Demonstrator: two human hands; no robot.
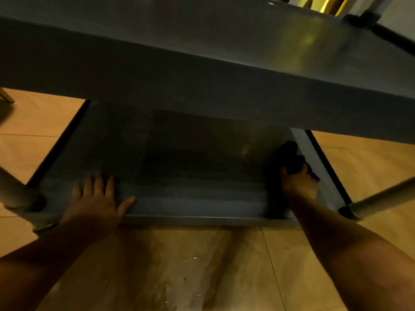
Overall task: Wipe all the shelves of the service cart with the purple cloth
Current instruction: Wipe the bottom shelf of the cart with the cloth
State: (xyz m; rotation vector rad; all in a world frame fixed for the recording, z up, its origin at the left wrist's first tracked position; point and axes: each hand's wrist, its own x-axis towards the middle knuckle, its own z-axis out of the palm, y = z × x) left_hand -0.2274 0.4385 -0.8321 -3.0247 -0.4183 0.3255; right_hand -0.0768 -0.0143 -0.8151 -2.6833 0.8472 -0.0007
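Bunched dark purple cloth (292,161) sits clenched under right hand (297,184), pressed on grey metal bottom shelf (190,171) of service cart, just beside the shelf's right raised edge. Cloth mostly in shadow, probably crumpled. Left hand (98,198) lies flat, fingers spread, gripping nothing, at the shelf's near-left corner. Grey upper shelf (202,52) overhangs both hands. Tan wooden floor (190,265) below forearms.

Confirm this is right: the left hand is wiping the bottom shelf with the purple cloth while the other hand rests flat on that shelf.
Hands are swapped. The head view shows the right hand gripping the purple cloth on the bottom shelf, while the left hand rests flat.
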